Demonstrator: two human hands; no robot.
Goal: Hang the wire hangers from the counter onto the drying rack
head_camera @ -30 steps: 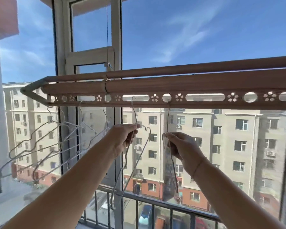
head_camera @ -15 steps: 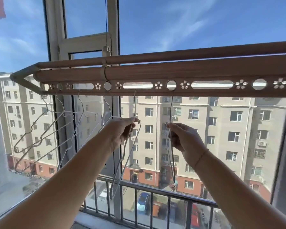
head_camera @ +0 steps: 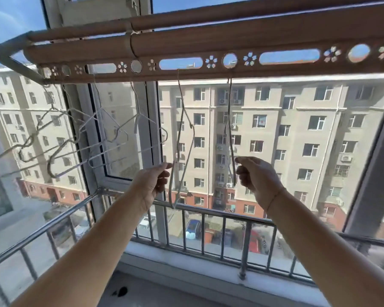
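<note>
The brown drying rack [head_camera: 208, 44] spans the top of the head view, with a perforated bar [head_camera: 275, 70] below it. Two wire hangers hang edge-on from that bar: a left one [head_camera: 187, 149] and a right one [head_camera: 231, 120]. My left hand [head_camera: 152, 185] is beside the left hanger's lower part, its thumb tip touching the wire and its fingers loosely curled. My right hand [head_camera: 258, 179] is at the right hanger's lower part, thumb and forefinger pinching the wire. Several more wire hangers [head_camera: 75, 140] hang at the rack's left end.
A metal railing [head_camera: 226, 218] runs below the hands in front of the window. A white window frame [head_camera: 152, 134] stands just left of the left hanger. A pale sill [head_camera: 186, 262] lies under the railing. Apartment blocks and parked cars show outside.
Both hands have slid down from the hangers' necks to their lower parts. The left hand's grip has loosened. The view has tilted downward.
</note>
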